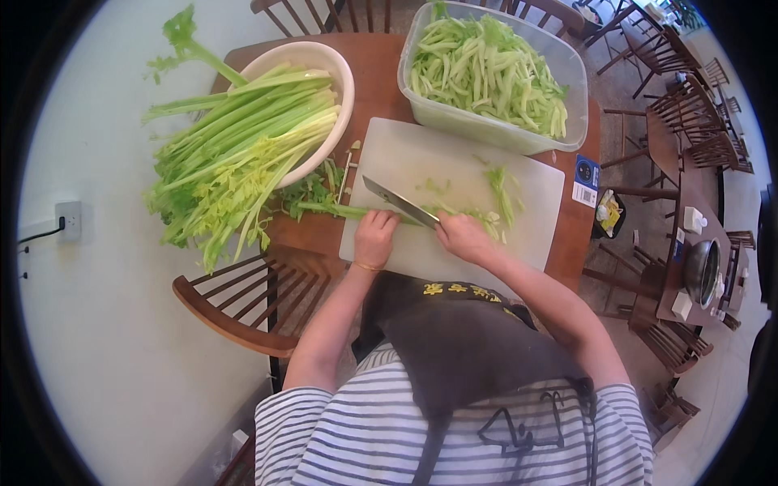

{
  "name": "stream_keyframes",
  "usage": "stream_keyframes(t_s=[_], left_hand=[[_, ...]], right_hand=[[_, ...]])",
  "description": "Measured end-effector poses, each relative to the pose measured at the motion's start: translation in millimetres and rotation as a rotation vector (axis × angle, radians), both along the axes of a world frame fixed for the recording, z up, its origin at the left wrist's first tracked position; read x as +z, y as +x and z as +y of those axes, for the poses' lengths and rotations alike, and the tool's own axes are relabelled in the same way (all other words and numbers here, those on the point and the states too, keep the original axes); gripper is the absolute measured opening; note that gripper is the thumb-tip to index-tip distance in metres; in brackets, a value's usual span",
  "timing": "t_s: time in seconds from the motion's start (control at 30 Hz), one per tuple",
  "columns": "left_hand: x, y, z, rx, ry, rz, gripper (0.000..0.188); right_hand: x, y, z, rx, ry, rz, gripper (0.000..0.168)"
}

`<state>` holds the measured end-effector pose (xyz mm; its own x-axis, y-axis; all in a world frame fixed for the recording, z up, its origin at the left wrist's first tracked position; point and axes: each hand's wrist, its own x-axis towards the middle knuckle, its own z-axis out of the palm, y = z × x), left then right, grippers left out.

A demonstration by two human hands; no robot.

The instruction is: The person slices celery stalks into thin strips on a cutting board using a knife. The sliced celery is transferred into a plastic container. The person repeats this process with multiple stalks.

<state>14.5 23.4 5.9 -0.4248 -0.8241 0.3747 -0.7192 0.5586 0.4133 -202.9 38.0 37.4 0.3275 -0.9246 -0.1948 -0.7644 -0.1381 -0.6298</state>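
My left hand (pixel 375 237) presses a green celery stalk (pixel 346 211) against the white cutting board (pixel 401 146). The stalk's left end reaches past the board's edge. In my right hand (pixel 465 236) is the handle of a cleaver (pixel 395 197), its broad blade slanting up and left across the stalk, close to my left fingers. Sliced celery pieces (pixel 501 188) lie on the board, some beyond my right hand. A pale round basin (pixel 346 91) to the left holds a heap of whole celery (pixel 243 140), leaves hanging over its rim.
A clear plastic bin (pixel 504 124) of cut celery (pixel 486 67) stands behind the board on the wooden table (pixel 377 61). Leafy trimmings (pixel 304 194) lie beside the basin. A card with a printed code (pixel 585 180) is at the right edge. A wooden chair (pixel 267 297) stands at left.
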Motion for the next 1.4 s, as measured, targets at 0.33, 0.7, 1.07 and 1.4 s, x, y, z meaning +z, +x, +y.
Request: stream_keyframes(t_s=[0.33, 0.7, 1.07, 1.4], left_hand=[[-2.7, 0.7, -0.8, -0.012, -0.025, -0.044, 0.019], [-10.6, -67.6, 9.7, -0.254, -0.032, 0.063, 0.019], [-5.4, -57.2, 5.8, -0.163, -0.034, 0.004, 0.017], [-2.9, -57.8, 4.3, -0.155, -0.039, -0.03, 0.019]], right_hand=[[1.7, 13.4, 9.4, -0.015, 0.035, 0.03, 0.018], [16.4, -81.4, 35.2, -0.249, 0.13, -0.071, 0.02], [33.6, -64.9, 60.1, -0.114, 0.086, 0.082, 0.016], [8.7, -46.0, 39.0, -0.137, -0.038, 0.032, 0.012]])
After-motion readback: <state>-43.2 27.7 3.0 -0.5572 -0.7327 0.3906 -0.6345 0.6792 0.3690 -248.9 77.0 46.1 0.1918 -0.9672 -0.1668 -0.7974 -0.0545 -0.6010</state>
